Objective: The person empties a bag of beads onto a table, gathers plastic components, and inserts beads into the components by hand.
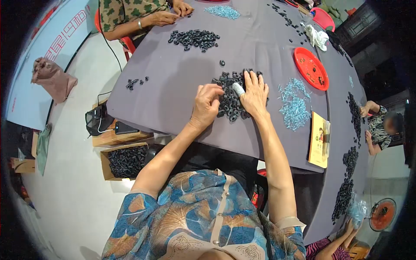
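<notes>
A pile of small black parts (230, 104) lies on the grey tablecloth (173, 91) in front of me. My left hand (206, 103) is at the left edge of the pile, its fingers curled together; whatever they hold is too small to make out. My right hand (255, 96) rests on the right side of the pile with its fingers stretched out, and its thumb wears a whitish cover (238, 89). One black part (222, 63) sits apart, above the pile. Right of my right hand is a heap of small blue-silver pieces (294, 110).
A red tray (311, 68) and a yellow booklet (319, 141) lie at the right. More black parts (193, 40) are farther back, near a co-worker's hands (167, 16). A box of black parts (127, 161) stands below the table's left edge. Other people sit at the right.
</notes>
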The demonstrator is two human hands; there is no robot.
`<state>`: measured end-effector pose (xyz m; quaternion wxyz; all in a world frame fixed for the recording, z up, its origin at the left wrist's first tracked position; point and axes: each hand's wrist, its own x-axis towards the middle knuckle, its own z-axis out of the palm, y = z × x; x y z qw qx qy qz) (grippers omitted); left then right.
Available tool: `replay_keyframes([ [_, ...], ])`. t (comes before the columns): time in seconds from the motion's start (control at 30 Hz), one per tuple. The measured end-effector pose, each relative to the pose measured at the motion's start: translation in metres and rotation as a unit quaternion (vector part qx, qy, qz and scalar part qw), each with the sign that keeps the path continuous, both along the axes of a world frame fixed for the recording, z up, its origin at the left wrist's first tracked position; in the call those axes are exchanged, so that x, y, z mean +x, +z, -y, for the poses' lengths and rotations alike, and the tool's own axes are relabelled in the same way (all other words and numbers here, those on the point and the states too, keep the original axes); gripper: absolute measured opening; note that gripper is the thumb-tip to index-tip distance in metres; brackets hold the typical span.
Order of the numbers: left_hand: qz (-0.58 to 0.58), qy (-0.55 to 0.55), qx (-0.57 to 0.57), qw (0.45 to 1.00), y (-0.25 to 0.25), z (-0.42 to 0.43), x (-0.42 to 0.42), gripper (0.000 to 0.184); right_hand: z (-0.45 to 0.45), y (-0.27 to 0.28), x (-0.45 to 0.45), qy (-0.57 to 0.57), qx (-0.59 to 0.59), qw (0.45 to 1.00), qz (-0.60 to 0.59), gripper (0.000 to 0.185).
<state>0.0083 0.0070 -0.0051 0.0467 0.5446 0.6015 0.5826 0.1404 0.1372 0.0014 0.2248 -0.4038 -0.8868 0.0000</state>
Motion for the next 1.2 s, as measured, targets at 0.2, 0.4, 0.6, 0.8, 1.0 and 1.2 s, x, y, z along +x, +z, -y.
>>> replay_keyframes([
  [0.2,-0.122,0.027,-0.024,0.992,0.006,-0.001,0.011,0.032,0.017,0.002,0.026,0.046,0.001,0.999,-0.009,0.058],
  [0.4,-0.205,-0.001,-0.108,0.973,-0.002,-0.006,0.014,0.038,0.029,0.000,0.032,0.067,0.000,0.997,-0.027,0.055],
  [0.6,-0.235,-0.005,-0.119,0.965,-0.012,-0.010,0.012,0.032,0.050,-0.001,0.037,0.090,-0.043,0.994,-0.047,0.049],
  [0.8,-0.202,0.006,-0.094,0.975,-0.016,-0.011,0.010,0.030,0.055,0.000,0.040,0.096,-0.045,0.994,-0.038,0.052],
  [1.0,-0.179,0.017,-0.085,0.980,-0.019,-0.012,0.009,0.034,0.045,0.005,0.032,0.068,-0.010,0.998,-0.005,0.053],
  [1.2,-0.156,0.036,-0.089,0.983,-0.010,-0.006,0.011,0.034,0.037,0.009,0.009,0.109,0.022,0.993,-0.031,0.053],
])
